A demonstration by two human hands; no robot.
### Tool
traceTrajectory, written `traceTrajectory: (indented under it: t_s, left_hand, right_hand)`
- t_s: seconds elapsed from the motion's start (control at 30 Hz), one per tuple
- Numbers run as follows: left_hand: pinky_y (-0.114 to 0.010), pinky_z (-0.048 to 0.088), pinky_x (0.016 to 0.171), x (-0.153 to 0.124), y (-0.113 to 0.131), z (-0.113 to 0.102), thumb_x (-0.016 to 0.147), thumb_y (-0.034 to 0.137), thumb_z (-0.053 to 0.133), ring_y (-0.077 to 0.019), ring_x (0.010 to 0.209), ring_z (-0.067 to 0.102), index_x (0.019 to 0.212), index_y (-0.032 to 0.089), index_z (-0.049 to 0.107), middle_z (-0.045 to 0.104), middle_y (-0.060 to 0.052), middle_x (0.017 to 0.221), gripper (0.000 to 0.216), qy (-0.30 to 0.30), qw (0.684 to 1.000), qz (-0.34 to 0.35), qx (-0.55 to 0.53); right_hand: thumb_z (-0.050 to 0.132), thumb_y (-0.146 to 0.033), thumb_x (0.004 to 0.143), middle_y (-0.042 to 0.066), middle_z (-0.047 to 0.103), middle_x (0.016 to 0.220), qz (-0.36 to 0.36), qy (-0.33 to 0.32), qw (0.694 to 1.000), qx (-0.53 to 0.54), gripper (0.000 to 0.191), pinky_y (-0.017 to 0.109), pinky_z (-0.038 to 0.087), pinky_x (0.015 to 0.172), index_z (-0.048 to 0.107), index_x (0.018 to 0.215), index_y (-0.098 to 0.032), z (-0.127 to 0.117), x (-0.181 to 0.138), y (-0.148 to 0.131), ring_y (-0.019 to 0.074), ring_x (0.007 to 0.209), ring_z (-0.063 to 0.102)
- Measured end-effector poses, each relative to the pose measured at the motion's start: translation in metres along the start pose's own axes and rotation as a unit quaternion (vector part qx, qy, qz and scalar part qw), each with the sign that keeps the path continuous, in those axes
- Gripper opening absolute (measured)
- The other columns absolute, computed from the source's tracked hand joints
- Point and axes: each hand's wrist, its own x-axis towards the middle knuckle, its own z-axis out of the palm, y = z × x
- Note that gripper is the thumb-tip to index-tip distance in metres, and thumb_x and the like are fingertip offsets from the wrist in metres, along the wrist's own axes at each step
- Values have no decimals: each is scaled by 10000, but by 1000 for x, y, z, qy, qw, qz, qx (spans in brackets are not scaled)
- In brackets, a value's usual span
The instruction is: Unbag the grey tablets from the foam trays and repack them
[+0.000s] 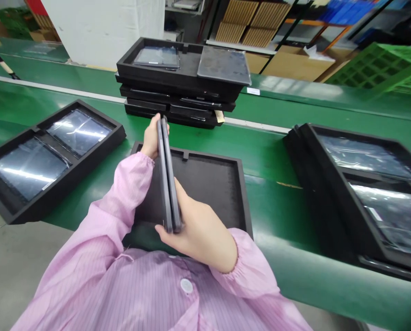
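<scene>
Two thin dark tablets (168, 179) stand on edge, side by side, between my hands. My left hand (152, 136) is closed on their far end. My right hand (198, 225) wraps round the near end, thumb on the left side and the other fingers on the right, partly hidden. Beneath them lies a black foam tray (212, 184), its visible floor bare. The tablets' faces are turned sideways, so mostly their grey edges show.
On the left, a black tray (117, 133) holds two film-covered tablets. Stacked trays (177, 85) stand at the back, with a tablet (224, 64) overhanging the top one. More stacked trays (301, 151) with tablets are on the right. A green crate (380, 69) sits behind the green bench (267, 202).
</scene>
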Motion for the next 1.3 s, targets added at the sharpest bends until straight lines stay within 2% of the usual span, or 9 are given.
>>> traceTrajectory:
  t_s: [0.1,0.2,0.57,0.77,0.93,1.03,1.13,1.23,1.3]
  left_hand:
    - [-303,318,411,11,27,0,843,786,282,-118,371,347,464,225,481,407,-4,401,706,12,999,33,-17]
    - [-298,331,426,13,40,1,855,771,282,-120,378,354,453,221,479,378,-3,399,709,1,997,73,-10]
    - [-259,358,463,5,48,20,873,754,272,-116,422,396,471,194,463,397,-4,442,715,6,997,47,60]
    - [-288,295,456,5,50,23,871,767,251,-102,423,371,479,196,487,400,-10,441,731,6,997,39,61]
    - [-310,275,466,4,48,18,854,785,279,-94,421,357,489,206,475,397,0,446,711,7,996,51,67]
    - [-303,285,460,3,48,20,856,778,287,-99,420,371,483,204,451,394,0,446,704,3,995,66,72]
    - [-279,305,453,-2,51,24,872,752,290,-106,427,403,511,190,471,405,0,461,692,0,993,80,84]
    - [-251,329,461,-6,60,27,890,723,277,-113,470,459,593,176,539,473,-9,518,676,-41,987,106,113]
    - [-243,337,473,-8,69,27,864,702,396,-114,493,468,634,168,566,512,-8,555,606,-107,974,139,143]
  right_hand:
    - [720,-348,730,213,662,1080,-16,-75,993,-87,976,436,542,726,191,1472,1,1,5,11,349,914,672]
    - [740,-406,748,204,679,1022,-37,-125,986,-102,1020,433,536,730,170,1477,25,-2,12,23,344,893,677]
    - [731,-485,768,124,693,957,-32,-137,984,-109,737,356,512,620,424,1316,-100,-19,13,32,283,756,686]
    - [701,-442,811,74,703,899,-37,-107,990,-81,552,338,509,625,501,1231,-145,-27,16,38,259,745,684]
    - [599,-334,896,11,707,852,-46,-78,995,43,283,292,515,671,560,1135,-188,-33,19,43,187,764,680]
    - [543,-276,912,-12,695,802,-34,-30,996,82,196,265,497,673,580,1086,-195,-31,21,45,148,717,666]
    - [511,-266,917,-18,660,716,-19,27,998,45,123,255,435,601,605,952,-195,-30,22,46,134,647,626]
    - [474,-286,937,-22,595,612,-20,31,999,16,221,257,366,552,586,773,-189,-33,21,47,120,572,561]
    - [482,-313,938,-23,592,612,-22,2,999,31,257,248,368,553,596,749,-182,-40,22,51,110,564,547]
